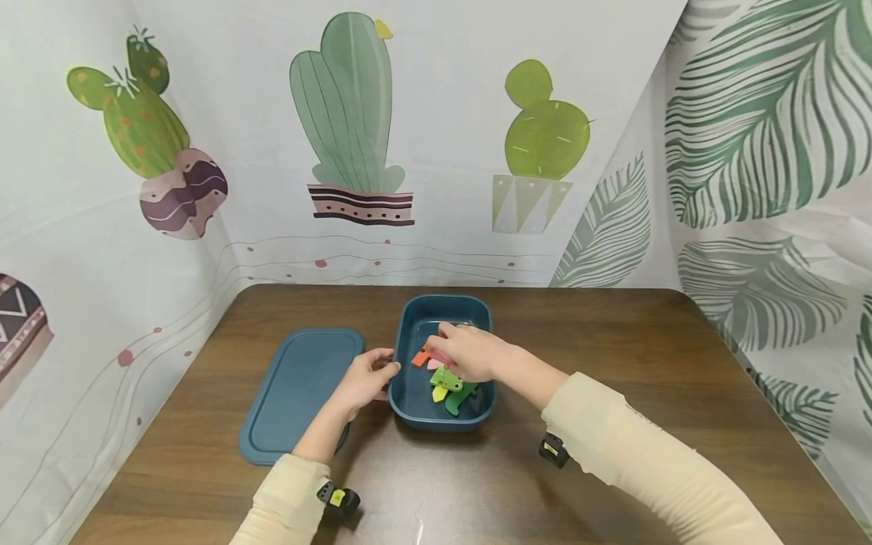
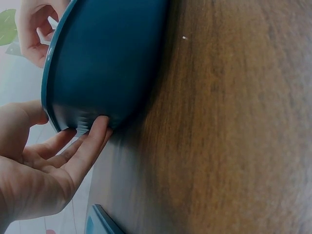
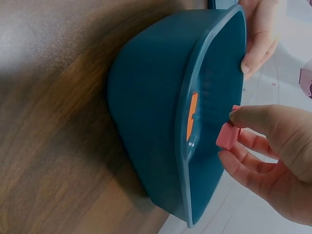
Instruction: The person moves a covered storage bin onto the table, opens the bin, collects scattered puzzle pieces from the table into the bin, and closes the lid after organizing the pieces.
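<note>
A deep blue plastic bin [image 1: 441, 424] stands on the table. My left hand [image 1: 362, 381] holds its left side, thumb at the rim and fingers against the outer wall. Over the bin's inside, my right hand [image 1: 473, 354] pinches a small pinkish-red block [image 3: 227, 136] between thumb and fingers. Below that hand, in the bin, lie a green piece with an animal face [image 1: 450, 381], a darker green curved piece [image 1: 455, 403], a yellow piece [image 1: 439, 393] and an orange piece [image 1: 419, 358]. The right hand hides part of the bin's contents.
To the left of the bin a flat blue lid [image 1: 300, 393] lies on the brown wooden table [image 1: 586, 325]. Behind the table hangs a white cloth [image 1: 450, 151] printed with cacti and leaves. Each wrist wears a small black camera.
</note>
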Demonstrator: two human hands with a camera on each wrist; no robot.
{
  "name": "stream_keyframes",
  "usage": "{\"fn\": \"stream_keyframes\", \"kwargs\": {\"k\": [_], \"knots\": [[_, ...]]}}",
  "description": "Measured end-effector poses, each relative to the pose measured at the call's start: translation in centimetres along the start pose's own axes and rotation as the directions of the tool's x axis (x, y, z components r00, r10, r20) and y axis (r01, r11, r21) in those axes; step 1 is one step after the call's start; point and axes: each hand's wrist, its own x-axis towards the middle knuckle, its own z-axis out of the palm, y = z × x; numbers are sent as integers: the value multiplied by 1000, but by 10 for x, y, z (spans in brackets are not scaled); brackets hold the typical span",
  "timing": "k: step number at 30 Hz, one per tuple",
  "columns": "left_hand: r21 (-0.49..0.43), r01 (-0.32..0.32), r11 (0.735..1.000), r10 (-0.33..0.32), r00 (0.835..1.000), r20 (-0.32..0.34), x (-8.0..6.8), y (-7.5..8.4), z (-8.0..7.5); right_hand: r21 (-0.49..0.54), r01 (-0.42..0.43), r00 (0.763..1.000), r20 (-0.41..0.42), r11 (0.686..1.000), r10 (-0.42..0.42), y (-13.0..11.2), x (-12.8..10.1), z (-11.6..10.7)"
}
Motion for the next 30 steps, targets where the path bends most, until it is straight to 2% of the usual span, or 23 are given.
{"fn": "stream_keyframes", "kwargs": {"k": [11, 22, 27, 30], "knots": [[-3, -8, 1000, 8, 1000, 10, 1, 0, 0, -17, 38, 999, -21, 999, -38, -1, 2, 3], [8, -10, 1000, 10, 1000, 8, 1, 0, 0, 13, 73, 997, -34, 997, -72, -1, 2, 7], [4, -1, 1000, 1, 1000, 21, -3, 6, -1, -22, 45, 999, -20, 999, -45, -2, 2, 7], [11, -3, 1000, 3, 999, 36, -11, 16, -1, -47, 32, 999, -20, 998, -33, -2, 1, 7]]}}
